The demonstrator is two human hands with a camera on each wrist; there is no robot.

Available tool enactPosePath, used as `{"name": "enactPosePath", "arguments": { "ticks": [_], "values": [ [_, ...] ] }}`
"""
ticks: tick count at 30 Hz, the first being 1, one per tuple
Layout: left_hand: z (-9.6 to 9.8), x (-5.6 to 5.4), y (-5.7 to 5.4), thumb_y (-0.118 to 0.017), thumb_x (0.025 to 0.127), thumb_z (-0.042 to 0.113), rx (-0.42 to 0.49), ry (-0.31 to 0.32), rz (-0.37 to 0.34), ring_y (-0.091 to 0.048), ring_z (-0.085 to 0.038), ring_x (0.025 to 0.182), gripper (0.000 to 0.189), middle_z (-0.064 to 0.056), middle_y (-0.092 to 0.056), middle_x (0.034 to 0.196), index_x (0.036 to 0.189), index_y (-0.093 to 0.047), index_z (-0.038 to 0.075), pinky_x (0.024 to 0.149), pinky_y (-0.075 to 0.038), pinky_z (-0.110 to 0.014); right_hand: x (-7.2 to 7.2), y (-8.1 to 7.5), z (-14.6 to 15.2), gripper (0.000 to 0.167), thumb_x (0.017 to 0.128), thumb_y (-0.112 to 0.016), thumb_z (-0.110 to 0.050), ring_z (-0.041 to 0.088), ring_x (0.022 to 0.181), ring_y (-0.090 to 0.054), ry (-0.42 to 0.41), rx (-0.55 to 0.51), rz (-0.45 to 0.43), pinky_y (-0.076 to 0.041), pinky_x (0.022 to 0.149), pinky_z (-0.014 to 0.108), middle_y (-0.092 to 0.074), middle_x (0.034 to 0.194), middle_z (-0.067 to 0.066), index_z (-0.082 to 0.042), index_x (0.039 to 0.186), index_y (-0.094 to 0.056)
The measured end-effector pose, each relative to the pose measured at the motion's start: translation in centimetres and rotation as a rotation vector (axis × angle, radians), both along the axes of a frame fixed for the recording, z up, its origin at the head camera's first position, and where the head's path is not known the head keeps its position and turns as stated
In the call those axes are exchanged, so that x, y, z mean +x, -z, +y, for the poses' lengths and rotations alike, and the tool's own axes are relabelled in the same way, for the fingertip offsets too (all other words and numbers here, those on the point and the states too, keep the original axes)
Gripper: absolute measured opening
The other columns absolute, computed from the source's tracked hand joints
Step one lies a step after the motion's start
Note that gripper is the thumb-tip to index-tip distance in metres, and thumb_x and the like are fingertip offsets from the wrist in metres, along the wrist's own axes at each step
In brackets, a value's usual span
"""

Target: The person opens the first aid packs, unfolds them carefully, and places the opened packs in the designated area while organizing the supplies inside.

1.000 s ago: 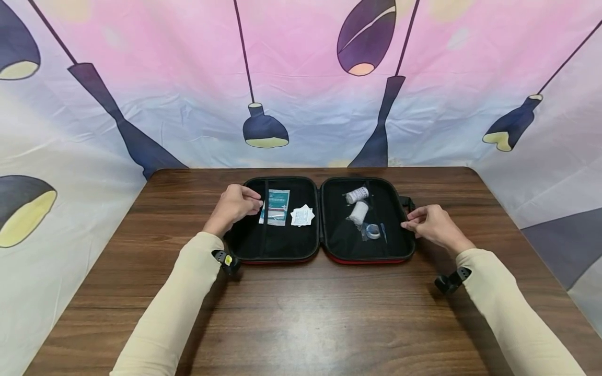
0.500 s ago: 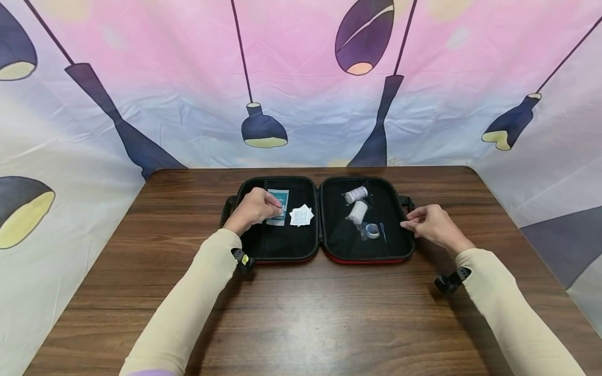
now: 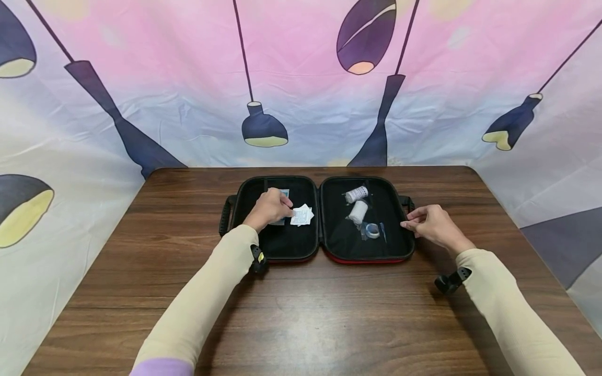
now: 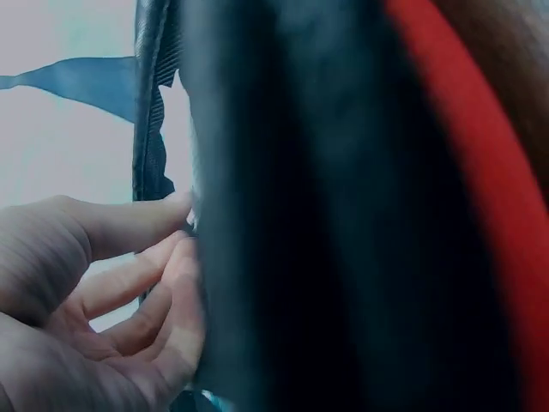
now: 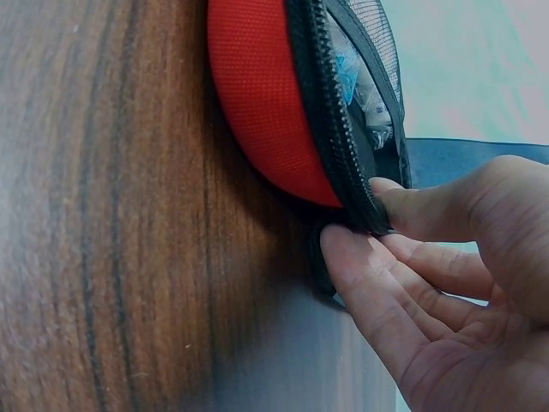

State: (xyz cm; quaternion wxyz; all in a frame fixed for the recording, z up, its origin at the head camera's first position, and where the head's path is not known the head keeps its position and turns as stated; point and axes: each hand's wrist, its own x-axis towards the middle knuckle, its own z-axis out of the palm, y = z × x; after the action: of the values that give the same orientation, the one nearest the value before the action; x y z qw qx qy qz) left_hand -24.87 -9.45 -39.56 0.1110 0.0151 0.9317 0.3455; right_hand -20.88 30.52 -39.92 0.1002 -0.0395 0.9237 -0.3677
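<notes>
A zippered case [image 3: 287, 249], black inside with a red outer shell, lies open like a book. My left hand [image 3: 270, 209] reaches into its left half, fingertips right at the edge of several small white printed packets [image 3: 304, 215]. In the left wrist view its thumb and fingertips [image 4: 176, 249] come close together beside the white packets [image 4: 177, 120], partly behind the case wall; I cannot tell if they pinch a packet. That hand mostly covers a blue-and-white packet [image 3: 285, 192]. My right hand [image 3: 430, 223] pinches the zippered rim [image 5: 343, 129] of the right half between thumb and fingers.
In the right half lie two wrapped white rolls [image 3: 357, 194], a tape roll in clear wrapping [image 3: 372, 231] and a thin blue item [image 3: 383, 232]. Black handles [image 3: 226, 214] stick out at both sides. Brown wooden table [image 3: 301, 324] beneath; a patterned cloth [image 3: 197, 78] hangs behind.
My left hand has moved right from the case's left side, across the blue-and-white packet, to the white packets. The left handle has come into view. My right hand stays at the rim.
</notes>
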Motion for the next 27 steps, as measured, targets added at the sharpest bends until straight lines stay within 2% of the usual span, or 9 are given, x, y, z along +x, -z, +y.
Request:
{"name": "enactPosePath", "arguments": {
  "ticks": [6,11,16,22,25,27],
  "values": [
    [0.47,-0.19,0.13,-0.076,0.090,0.015,-0.046,0.009,0.018,-0.061,-0.027,0.103,0.013,-0.012,-0.069,0.113,0.098,-0.076,0.005,0.090,-0.051,-0.043,0.08,-0.05,0.08,0.043,0.097,-0.071,-0.022,0.020,0.073,-0.070,-0.002,0.003,0.007,-0.060,0.069,0.037,-0.070,0.101,0.023,0.015,0.118,-0.063],
    [0.42,0.00,0.15,-0.077,0.090,0.016,-0.038,0.016,0.025,-0.061,-0.027,0.101,0.016,-0.011,-0.069,0.111,0.101,-0.075,0.005,0.090,-0.051,-0.043,0.05,-0.08,0.01,0.043,0.097,-0.071,-0.021,0.021,0.074,-0.070,-0.004,0.000,0.005,-0.060,0.070,0.037,-0.069,0.102,0.023,0.015,0.118,-0.063],
    [0.34,0.23,0.25,-0.077,0.090,0.016,-0.013,0.033,0.016,-0.061,-0.024,0.090,0.014,-0.010,-0.069,0.108,0.099,-0.076,0.005,0.079,-0.052,-0.038,-0.01,-0.07,0.02,0.043,0.097,-0.071,-0.021,0.021,0.074,-0.070,-0.003,0.000,0.001,-0.060,0.070,0.037,-0.069,0.103,0.023,0.015,0.118,-0.063],
    [0.34,0.28,0.24,-0.077,0.091,0.015,0.004,0.056,0.010,-0.055,-0.018,0.071,0.014,-0.005,-0.067,0.087,0.099,-0.075,0.005,0.068,-0.046,-0.032,-0.04,-0.04,0.10,0.043,0.097,-0.071,-0.021,0.021,0.074,-0.070,-0.002,0.002,0.004,-0.060,0.070,0.038,-0.069,0.103,0.024,0.015,0.118,-0.063],
    [0.38,0.23,0.23,-0.078,0.091,0.018,0.000,0.059,-0.003,-0.052,-0.018,0.068,0.018,-0.003,-0.062,0.076,0.102,-0.074,0.005,0.067,-0.043,-0.032,-0.05,-0.02,0.04,0.043,0.097,-0.071,-0.022,0.020,0.074,-0.070,-0.002,0.004,0.002,-0.060,0.070,0.038,-0.070,0.103,0.023,0.014,0.118,-0.063],
    [0.43,0.22,0.21,-0.079,0.090,0.020,-0.009,0.058,-0.014,-0.052,-0.018,0.069,0.020,-0.003,-0.060,0.076,0.104,-0.074,0.006,0.067,-0.043,-0.032,-0.06,-0.01,-0.01,0.043,0.097,-0.072,-0.022,0.020,0.074,-0.070,-0.004,0.004,0.001,-0.060,0.070,0.038,-0.069,0.103,0.023,0.015,0.118,-0.063]
  ]
}}
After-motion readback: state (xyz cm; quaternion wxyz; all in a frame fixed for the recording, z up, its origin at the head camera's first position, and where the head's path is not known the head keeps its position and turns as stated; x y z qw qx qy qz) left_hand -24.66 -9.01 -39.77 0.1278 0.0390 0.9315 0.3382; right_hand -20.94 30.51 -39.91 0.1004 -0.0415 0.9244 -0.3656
